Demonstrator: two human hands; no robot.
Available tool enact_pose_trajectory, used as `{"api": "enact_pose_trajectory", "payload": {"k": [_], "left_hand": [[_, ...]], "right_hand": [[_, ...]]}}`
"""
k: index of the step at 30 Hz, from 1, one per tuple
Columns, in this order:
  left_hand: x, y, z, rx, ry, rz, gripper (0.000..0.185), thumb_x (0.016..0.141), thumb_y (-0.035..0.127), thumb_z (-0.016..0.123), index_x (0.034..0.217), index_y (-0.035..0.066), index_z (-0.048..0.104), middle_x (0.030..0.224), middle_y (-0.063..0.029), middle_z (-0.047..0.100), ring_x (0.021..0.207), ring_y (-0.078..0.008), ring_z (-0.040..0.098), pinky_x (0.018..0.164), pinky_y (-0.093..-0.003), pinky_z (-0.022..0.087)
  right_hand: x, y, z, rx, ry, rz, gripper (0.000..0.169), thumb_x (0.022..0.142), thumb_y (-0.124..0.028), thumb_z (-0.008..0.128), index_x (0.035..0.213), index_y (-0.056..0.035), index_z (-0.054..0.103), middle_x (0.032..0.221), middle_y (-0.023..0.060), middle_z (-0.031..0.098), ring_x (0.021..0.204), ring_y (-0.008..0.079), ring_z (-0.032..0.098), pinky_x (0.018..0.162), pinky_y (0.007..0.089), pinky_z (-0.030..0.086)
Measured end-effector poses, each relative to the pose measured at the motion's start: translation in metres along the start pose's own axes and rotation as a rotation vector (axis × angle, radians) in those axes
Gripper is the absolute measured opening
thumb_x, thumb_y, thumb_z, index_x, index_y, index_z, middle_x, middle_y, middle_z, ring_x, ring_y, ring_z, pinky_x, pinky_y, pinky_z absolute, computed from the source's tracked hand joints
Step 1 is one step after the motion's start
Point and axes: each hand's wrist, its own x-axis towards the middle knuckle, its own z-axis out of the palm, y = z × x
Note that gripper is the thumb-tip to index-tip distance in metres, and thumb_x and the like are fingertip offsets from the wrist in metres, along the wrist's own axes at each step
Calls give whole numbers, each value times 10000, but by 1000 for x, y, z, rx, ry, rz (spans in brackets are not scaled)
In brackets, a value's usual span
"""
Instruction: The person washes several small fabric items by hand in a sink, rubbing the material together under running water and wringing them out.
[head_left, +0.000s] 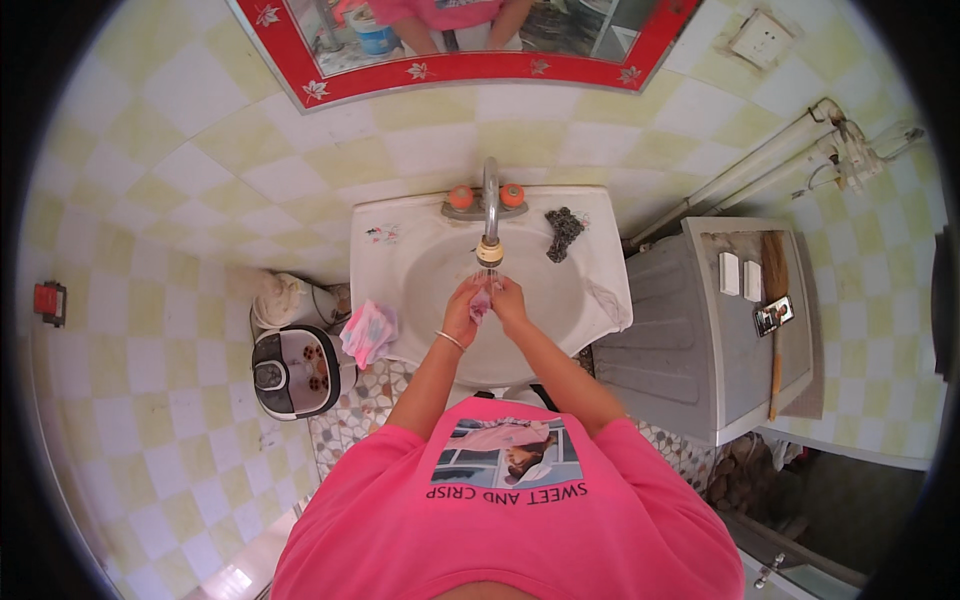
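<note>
Both hands are over the white washbasin (495, 356), under a chrome tap (491, 199) with a cream spray head. Thin streams of water fall onto them. My left hand (460, 306), with a bangle at the wrist, grips a small wet pinkish cloth (480, 306). From the other side, my right hand (511, 301) holds the same cloth; its fingers are partly hidden. On the basin's left rim hangs a crumpled pink, white and blue cloth (369, 334). A dark crumpled cloth (564, 232) lies at the back right. Draped over the right rim is a thin pale cloth (606, 304).
Two orange tap knobs (512, 196) flank the spout. At left on the floor stands a foot bath (296, 371). To the right, a grey cabinet-like unit (660, 337) carries a phone (773, 316), two white blocks (728, 273) and a brush (774, 262). A red-framed mirror (480, 73) hangs above.
</note>
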Motion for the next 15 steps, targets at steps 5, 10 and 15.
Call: {"api": "enact_pose_trajectory", "payload": {"k": [5, 10, 15], "left_hand": [[-5, 9, -7, -330, 57, -84, 407, 876, 376, 495, 1162, 87, 478, 1063, -92, 565, 947, -189, 555, 841, -325, 449], [-14, -8, 43, -256, 49, -54, 465, 893, 458, 417, 1220, 128, 440, 1121, -83, 532, 1012, -179, 529, 865, -323, 435], [31, -9, 5, -470, -735, 87, 392, 939, 362, 365, 1213, 92, 440, 1132, -46, 527, 1022, -161, 512, 883, -309, 415]], "right_hand": [[-51, -51, 41, -438, 159, -580, 205, 789, -133, 535, 963, -25, 531, 931, 148, 561, 795, 316, 557, 695, 417, 438], [-39, -80, 20, -458, 376, -810, 210, 761, -135, 541, 919, 1, 517, 935, 187, 523, 871, 358, 520, 776, 427, 413], [-17, -16, 37, -328, 191, -558, 421, 861, -243, 421, 1189, 19, 458, 1203, 247, 460, 1128, 386, 424, 935, 436, 334]]}}
